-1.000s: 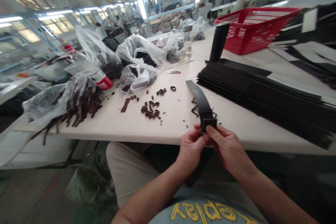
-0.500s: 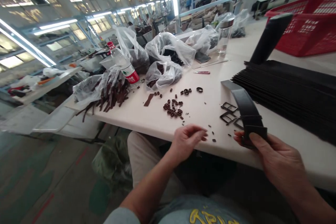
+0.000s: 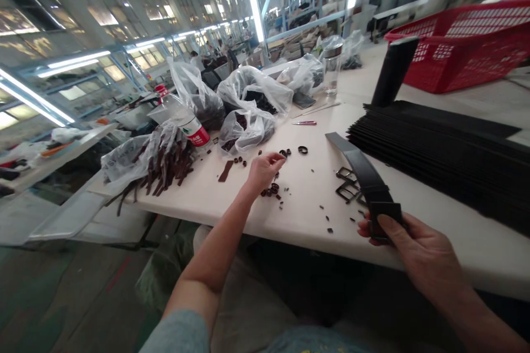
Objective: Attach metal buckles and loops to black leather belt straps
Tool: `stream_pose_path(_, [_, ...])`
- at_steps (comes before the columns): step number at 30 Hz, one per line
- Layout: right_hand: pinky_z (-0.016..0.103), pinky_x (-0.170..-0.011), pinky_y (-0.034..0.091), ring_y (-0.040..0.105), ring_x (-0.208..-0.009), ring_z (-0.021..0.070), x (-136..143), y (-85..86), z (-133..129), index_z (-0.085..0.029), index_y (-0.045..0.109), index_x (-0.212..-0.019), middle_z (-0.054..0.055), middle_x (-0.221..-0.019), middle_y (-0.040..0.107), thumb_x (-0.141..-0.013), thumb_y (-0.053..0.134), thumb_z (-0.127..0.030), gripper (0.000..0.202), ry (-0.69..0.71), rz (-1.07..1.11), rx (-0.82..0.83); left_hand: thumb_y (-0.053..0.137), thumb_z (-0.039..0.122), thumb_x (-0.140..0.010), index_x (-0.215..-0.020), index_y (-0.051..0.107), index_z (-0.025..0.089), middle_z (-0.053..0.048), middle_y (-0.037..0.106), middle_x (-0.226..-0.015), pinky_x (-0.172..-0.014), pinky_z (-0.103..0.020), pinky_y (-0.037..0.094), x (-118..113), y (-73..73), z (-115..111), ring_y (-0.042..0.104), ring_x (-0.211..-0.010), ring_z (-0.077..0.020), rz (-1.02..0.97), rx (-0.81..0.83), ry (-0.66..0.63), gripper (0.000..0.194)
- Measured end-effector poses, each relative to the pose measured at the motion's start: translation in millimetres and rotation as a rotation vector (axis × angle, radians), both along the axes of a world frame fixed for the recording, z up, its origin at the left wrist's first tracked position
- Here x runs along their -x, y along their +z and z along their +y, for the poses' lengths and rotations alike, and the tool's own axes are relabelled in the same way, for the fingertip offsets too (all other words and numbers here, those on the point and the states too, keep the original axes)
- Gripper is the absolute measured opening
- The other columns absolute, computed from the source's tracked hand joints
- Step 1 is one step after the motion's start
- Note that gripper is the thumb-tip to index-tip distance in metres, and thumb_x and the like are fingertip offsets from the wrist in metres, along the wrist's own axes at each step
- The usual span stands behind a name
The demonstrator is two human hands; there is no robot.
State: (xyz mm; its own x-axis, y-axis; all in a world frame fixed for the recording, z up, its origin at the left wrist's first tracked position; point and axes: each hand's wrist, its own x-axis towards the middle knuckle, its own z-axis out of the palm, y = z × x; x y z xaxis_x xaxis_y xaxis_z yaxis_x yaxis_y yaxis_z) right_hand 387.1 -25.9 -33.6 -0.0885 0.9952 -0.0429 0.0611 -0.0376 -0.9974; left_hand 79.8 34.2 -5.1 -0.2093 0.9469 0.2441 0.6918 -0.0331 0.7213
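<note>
My right hand grips a black belt strap near its folded end, with the thumb on top. The free end of the strap curves up and away over the table. My left hand reaches over a pile of small dark belt loops and partly covers them. Its fingertips are pinched together beside a few black loops; whether anything is between them is hidden. Several metal buckle frames lie left of the strap. A separate black loop rests farther back.
A stack of black straps covers the right of the table, with a red basket behind. Clear plastic bags, a bottle with a red label, a glass jar and a bundle of brown strips stand along the back and left.
My left hand has moved forward from the table's front edge to the loops. My right hand still holds the belt strap. The view has shifted slightly to the right.
</note>
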Motion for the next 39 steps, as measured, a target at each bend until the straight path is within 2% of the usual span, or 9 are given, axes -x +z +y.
stream_pose_path(3, [0.030,-0.055,0.062,0.073,-0.061,0.0231,-0.3,-3.7,-0.9,-0.019,0.070,-0.084,0.009,-0.072,0.076,-0.066,0.076,-0.072,0.056,0.033,0.061,0.066,0.067,0.019,-0.082,-0.092,0.079,0.021,-0.006,0.074,-0.097,-0.089,-0.030,0.048,-19.9,1.7,40.7,0.067,-0.086,-0.0177,0.161,0.055,-0.046,0.015])
stream_pose_path(7, [0.030,-0.053,0.060,0.073,-0.061,0.0234,-1.6,-7.2,-1.3,-0.018,0.069,-0.085,0.009,-0.072,0.075,-0.066,0.075,-0.074,0.060,0.064,0.069,0.093,0.073,0.024,-0.079,-0.094,0.079,0.021,-0.011,0.074,-0.106,-0.097,-0.034,0.045,-38.1,-5.0,79.8,0.066,-0.100,-0.0237,0.287,0.141,-0.052,0.017])
stream_pose_path(10, [0.029,-0.053,0.058,0.072,-0.060,0.0224,-1.9,-6.9,-1.2,-0.017,0.069,-0.084,0.010,-0.072,0.075,-0.067,0.074,-0.076,0.061,0.101,0.064,0.084,0.076,0.029,-0.076,-0.085,0.079,0.020,-0.013,0.076,-0.099,-0.095,-0.037,0.046,-45.6,-11.6,95.1,0.067,-0.100,-0.0269,0.308,0.198,-0.035,0.013])
stream_pose_path(15, [0.027,-0.050,0.054,0.069,-0.058,0.0200,-2.0,-7.9,-0.2,-0.017,0.069,-0.082,0.008,-0.069,0.074,-0.070,0.070,-0.076,0.060,0.162,0.042,0.063,0.071,0.013,-0.072,-0.073,0.075,0.018,-0.013,0.077,-0.091,-0.094,-0.038,0.046,-49.8,-16.9,99.5,0.068,-0.098,-0.0270,0.197,0.182,-0.027,0.007])
stream_pose_path(20, [0.025,-0.048,0.050,0.067,-0.057,0.0172,-2.2,-7.8,-0.3,-0.017,0.068,-0.082,0.007,-0.070,0.073,-0.073,0.072,-0.070,0.054,0.177,0.085,0.075,0.065,0.024,-0.077,-0.080,0.072,0.015,-0.006,0.072,-0.070,-0.072,-0.032,0.054,-60.2,-14.3,69.9,0.070,-0.070,-0.0191,-0.112,0.161,-0.099,0.011])
stream_pose_path(24, [0.023,-0.043,0.044,0.062,-0.050,0.0142,-2.0,-2.7,0.9,-0.017,0.066,-0.078,0.004,-0.064,0.069,-0.069,0.076,-0.068,0.053,0.168,0.133,0.119,0.069,0.039,-0.076,-0.084,0.067,0.015,-0.005,0.073,-0.077,-0.069,-0.029,0.055,-78.9,-11.5,11.0,0.070,-0.070,-0.0156,-0.411,0.138,-0.215,0.025])
stream_pose_path(28, [0.021,-0.040,0.040,0.056,-0.044,0.0112,-1.4,0.8,3.1,-0.016,0.066,-0.078,0.003,-0.060,0.067,-0.066,0.079,-0.068,0.054,0.148,0.172,0.162,0.081,0.035,-0.069,-0.079,0.068,0.016,-0.002,0.071,-0.076,-0.068,-0.025,0.052,-101.2,-13.9,-44.5,0.066,-0.070,-0.0128,-0.783,0.084,-0.321,0.025])
stream_pose_path(32, [0.021,-0.040,0.042,0.057,-0.045,0.0111,0.9,-0.6,2.3,-0.016,0.068,-0.083,0.002,-0.061,0.068,-0.071,0.076,-0.065,0.051,0.178,0.154,0.139,0.077,0.027,-0.076,-0.075,0.064,0.016,-0.003,0.070,-0.084,-0.068,-0.022,0.050,-119.0,-21.6,-67.2,0.062,-0.072,-0.0102,-0.744,0.004,-0.373,0.016])
stream_pose_path(39, [0.021,-0.043,0.046,0.058,-0.047,0.0115,3.1,-0.3,0.4,-0.015,0.069,-0.085,0.002,-0.062,0.067,-0.074,0.074,-0.063,0.049,0.172,0.105,0.079,0.070,0.027,-0.083,-0.075,0.064,0.017,-0.006,0.069,-0.092,-0.070,-0.024,0.053,-126.1,-22.2,-69.3,0.063,-0.078,-0.0135,-0.529,-0.075,-0.413,0.014])
